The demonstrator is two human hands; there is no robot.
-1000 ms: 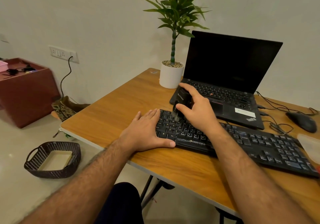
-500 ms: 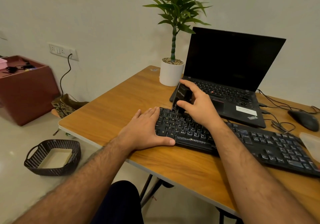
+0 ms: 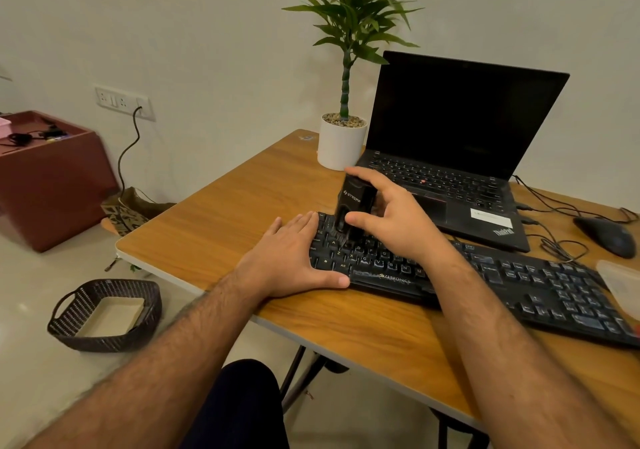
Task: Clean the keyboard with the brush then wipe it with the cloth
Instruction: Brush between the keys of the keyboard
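A long black keyboard (image 3: 519, 285) lies across the wooden table (image 3: 225, 220). My right hand (image 3: 398, 220) grips a black block-shaped brush (image 3: 355, 202) upright, with its bristles down on the keys at the keyboard's upper left. My left hand (image 3: 291, 258) lies flat with fingers together against the keyboard's left end, thumb along its front edge. I see no cloth that I can identify.
An open black laptop (image 3: 460, 129) stands behind the keyboard, with a potted plant (image 3: 343, 143) to its left. A black mouse (image 3: 606, 235) and cables lie at the right, near a translucent container (image 3: 623, 285). A dark woven basket (image 3: 104, 313) sits on the floor.
The brush in my right hand has slid a little left along the upper key rows. My left hand has stayed against the keyboard's left end.
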